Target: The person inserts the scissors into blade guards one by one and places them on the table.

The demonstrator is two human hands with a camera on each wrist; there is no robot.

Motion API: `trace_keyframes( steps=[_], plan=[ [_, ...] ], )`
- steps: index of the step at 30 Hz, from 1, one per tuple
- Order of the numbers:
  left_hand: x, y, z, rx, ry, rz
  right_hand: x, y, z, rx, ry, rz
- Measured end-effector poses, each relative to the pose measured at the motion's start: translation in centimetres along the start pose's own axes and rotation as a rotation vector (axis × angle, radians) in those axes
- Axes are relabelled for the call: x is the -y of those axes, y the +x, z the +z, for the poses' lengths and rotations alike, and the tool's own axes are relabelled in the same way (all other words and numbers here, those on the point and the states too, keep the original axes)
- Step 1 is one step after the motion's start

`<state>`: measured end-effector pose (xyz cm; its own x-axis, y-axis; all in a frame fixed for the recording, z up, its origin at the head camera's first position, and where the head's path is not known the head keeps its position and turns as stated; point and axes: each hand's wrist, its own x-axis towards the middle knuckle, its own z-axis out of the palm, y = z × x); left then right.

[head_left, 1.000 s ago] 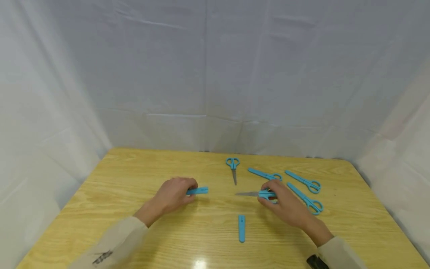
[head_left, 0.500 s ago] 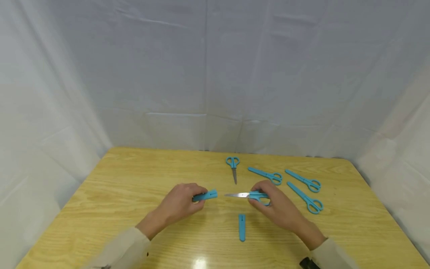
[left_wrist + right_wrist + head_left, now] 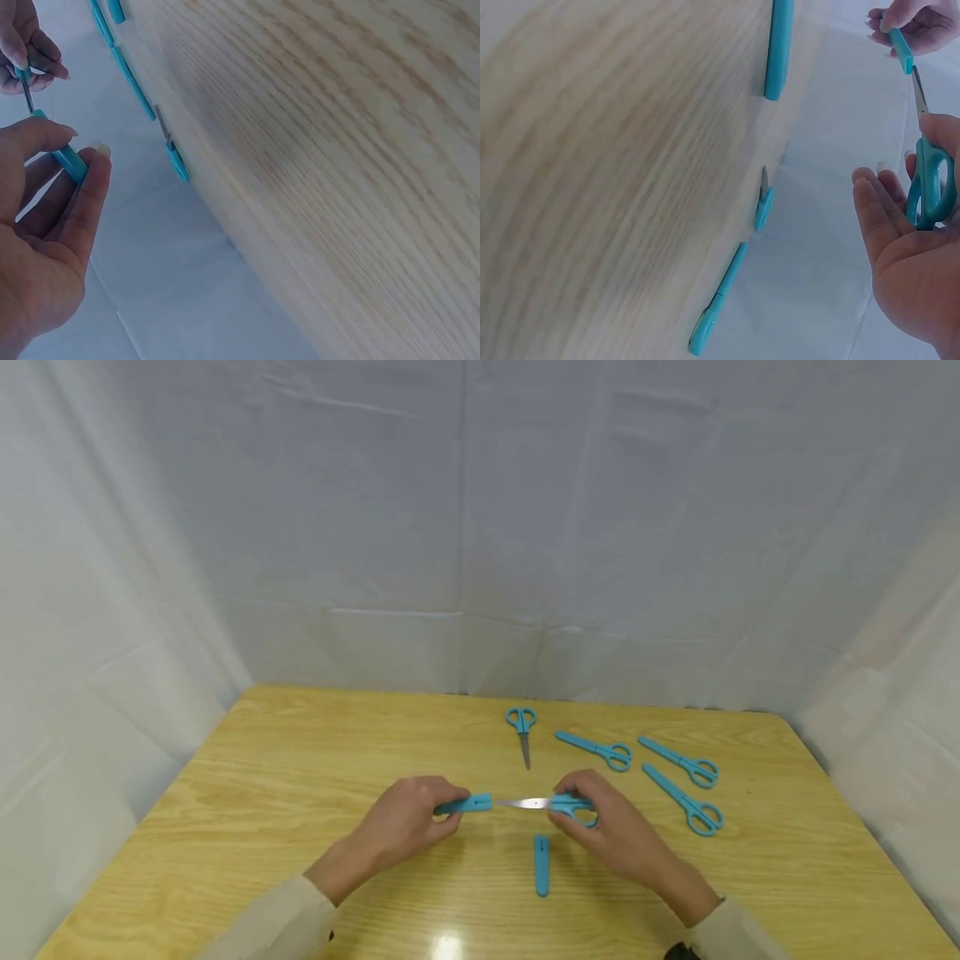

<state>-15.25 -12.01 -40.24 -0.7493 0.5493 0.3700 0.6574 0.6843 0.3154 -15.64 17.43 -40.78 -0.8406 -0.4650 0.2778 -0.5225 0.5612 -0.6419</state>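
Note:
My left hand (image 3: 411, 820) pinches a blue scissors sheath (image 3: 476, 802) between thumb and fingers, its slotted mouth facing right. My right hand (image 3: 617, 828) grips a pair of scissors (image 3: 564, 804) by the blue handles, blades pointing left. The blade tip is right at the sheath's mouth, and most of the blade still shows bare. In the right wrist view the scissors' handle loops (image 3: 930, 184) lie between thumb and fingers, with the sheath (image 3: 901, 51) in line beyond the tip. The left wrist view shows the sheath (image 3: 71, 162) held above the wooden table.
A loose blue sheath (image 3: 542, 866) lies on the table (image 3: 300, 735) in front of the hands. Unsheathed scissors (image 3: 522, 735) lie behind them. Three sheathed pairs, sheathed scissors (image 3: 595, 750), sheathed scissors (image 3: 678, 762) and sheathed scissors (image 3: 684, 800), lie to the right. White curtains surround the table.
Both hands have come together: the left moved right with the sheath, the right moved left with the scissors. The gap between blade tip and sheath mouth has closed.

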Motion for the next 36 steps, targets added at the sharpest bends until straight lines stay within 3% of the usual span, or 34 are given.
trace_keyframes(
  steps=[11,21,29,36],
  plan=[
    [-0.3,0.0,0.2,0.013,0.027,0.041,0.0,-0.3,0.3,0.001,-0.030,-0.006],
    [-1.5,0.2,0.4,0.119,0.023,0.090,0.4,-0.4,1.1,0.029,-0.095,-0.071],
    [-2.4,0.3,1.1,0.090,0.058,0.164,1.5,-0.4,1.8,0.033,-0.133,-0.086],
    [-2.7,0.1,1.0,0.103,0.044,0.141,1.4,-0.4,2.1,0.020,-0.127,-0.113]
  ],
)
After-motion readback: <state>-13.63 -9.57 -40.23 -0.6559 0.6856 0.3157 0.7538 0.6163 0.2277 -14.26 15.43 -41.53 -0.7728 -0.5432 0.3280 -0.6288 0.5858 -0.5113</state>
